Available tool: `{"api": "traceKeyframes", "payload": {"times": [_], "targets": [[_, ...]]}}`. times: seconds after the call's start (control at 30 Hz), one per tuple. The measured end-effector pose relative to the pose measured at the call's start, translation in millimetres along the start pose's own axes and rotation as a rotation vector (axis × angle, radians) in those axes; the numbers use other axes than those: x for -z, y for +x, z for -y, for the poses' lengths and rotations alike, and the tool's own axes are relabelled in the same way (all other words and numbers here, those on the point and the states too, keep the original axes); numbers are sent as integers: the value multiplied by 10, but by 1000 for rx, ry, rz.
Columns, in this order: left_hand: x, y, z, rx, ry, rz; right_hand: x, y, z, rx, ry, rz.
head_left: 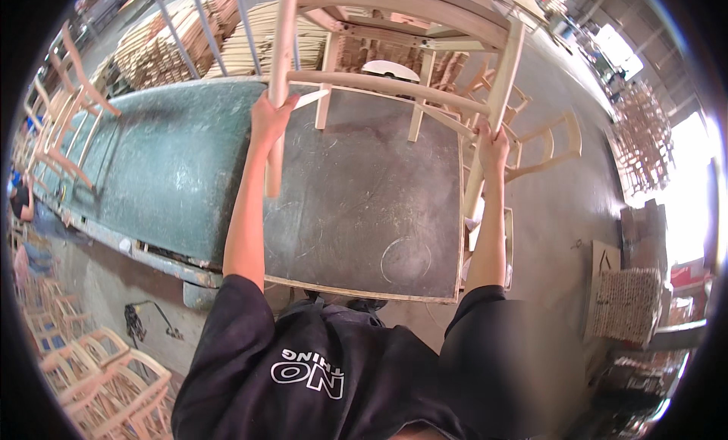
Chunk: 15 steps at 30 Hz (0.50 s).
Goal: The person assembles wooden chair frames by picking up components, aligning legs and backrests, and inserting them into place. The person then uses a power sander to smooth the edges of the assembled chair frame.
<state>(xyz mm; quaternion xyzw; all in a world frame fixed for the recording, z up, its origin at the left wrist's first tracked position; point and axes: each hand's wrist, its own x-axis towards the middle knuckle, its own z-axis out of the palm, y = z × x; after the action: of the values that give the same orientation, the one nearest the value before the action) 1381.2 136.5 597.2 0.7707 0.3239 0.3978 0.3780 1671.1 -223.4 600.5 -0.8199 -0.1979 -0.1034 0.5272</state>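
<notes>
A pale wooden chair frame (387,87) is held up in front of me, over the far part of a dark worktop (356,205). My left hand (273,120) is closed round its left near leg, just under the curved stretcher. On the other side, my right hand (493,144) grips the right near leg at about the same height. The two far legs show behind the stretcher, over the board. Whether any leg touches the worktop I cannot tell.
A green worktop (174,167) adjoins on the left, with a wooden chair (72,129) on it. Stacked wooden parts (174,38) stand behind metal bars. More chairs (542,144) are on the floor at right, and several frames (106,379) at lower left. Bundled wood (626,303) lies far right.
</notes>
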Motion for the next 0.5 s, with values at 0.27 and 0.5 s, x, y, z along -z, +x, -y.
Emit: {"api": "traceKeyframes", "payload": {"times": [0.27, 0.5], "targets": [[-17, 37, 276, 7, -65, -12, -50, -62, 94, 29, -27, 8], [85, -354, -61, 186, -318, 72, 29, -344, -308, 41, 214, -15]]}}
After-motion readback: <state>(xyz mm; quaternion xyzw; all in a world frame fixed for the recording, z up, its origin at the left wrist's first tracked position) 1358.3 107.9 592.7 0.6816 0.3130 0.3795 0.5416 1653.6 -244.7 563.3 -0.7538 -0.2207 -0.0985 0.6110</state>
